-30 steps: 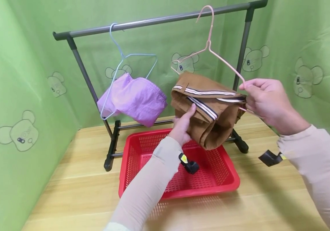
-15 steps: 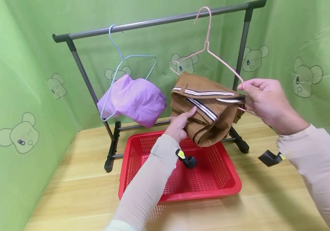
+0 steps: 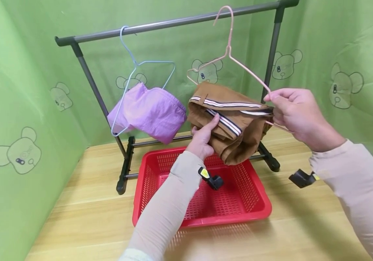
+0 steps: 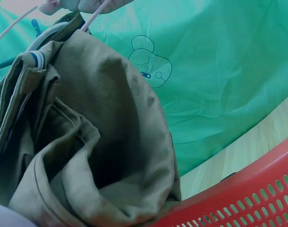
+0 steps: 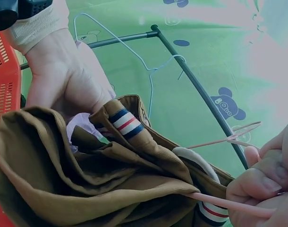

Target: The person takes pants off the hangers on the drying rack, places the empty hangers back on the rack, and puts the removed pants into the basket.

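Observation:
A bundle of brown pants with a striped waistband hangs through the pink wire hanger, bunched and folded. My left hand grips the pants from the left, thumb lying on the front, the other fingers mostly hidden behind the cloth. With my right hand I pinch the hanger's right corner and the waistband's end. The hanger's hook stands at the height of the rack's rail; whether it rests on the rail I cannot tell. In the left wrist view, folds of the pants fill the left side.
A blue hanger with a lilac garment hangs on the rail to the left. Beneath the pants, a red plastic basket stands on the wooden tabletop. Green curtain surrounds the rack.
The pink hanger and pants have shifted slightly left along the rail, both hands moving with them. The lower edge of the pants sits a little higher. Both grips look the same.

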Available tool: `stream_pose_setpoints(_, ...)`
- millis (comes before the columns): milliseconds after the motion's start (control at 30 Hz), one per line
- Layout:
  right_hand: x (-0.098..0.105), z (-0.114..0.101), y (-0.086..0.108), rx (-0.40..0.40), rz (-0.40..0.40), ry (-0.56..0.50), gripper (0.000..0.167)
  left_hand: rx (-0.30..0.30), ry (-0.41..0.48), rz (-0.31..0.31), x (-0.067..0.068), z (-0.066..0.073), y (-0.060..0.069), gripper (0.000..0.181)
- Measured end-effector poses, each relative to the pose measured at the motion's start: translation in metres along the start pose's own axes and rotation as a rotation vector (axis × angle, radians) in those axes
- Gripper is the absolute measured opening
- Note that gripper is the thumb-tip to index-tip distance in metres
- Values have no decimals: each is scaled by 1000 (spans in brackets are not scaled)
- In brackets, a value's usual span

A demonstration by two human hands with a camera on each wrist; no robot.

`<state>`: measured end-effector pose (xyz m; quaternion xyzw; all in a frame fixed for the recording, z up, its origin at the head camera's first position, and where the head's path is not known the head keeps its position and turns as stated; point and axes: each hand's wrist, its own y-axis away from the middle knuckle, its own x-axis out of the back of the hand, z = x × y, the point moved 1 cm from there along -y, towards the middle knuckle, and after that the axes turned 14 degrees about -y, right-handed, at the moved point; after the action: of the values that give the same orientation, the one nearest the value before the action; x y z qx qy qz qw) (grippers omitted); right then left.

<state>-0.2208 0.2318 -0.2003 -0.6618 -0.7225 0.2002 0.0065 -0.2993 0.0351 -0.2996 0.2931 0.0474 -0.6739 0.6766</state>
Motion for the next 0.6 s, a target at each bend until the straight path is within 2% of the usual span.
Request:
stream_pose_setpoints(167,-3,1,1,5,-21,-14,18,-47,66,20,-2,-5,-4,96)
stream_pose_setpoints(367,-6,3,1,19,-38,-23,19,-117,40,65,-1,-9,-8,94)
stream_pose_setpoints(533,-5,4,1,19,-42,-17,19,-130,64,43,-1,-10,-8,93)
stream_pose_setpoints(600,-5,4,2,22,-44,-15,19,-148,73,52,-1,-9,-8,95)
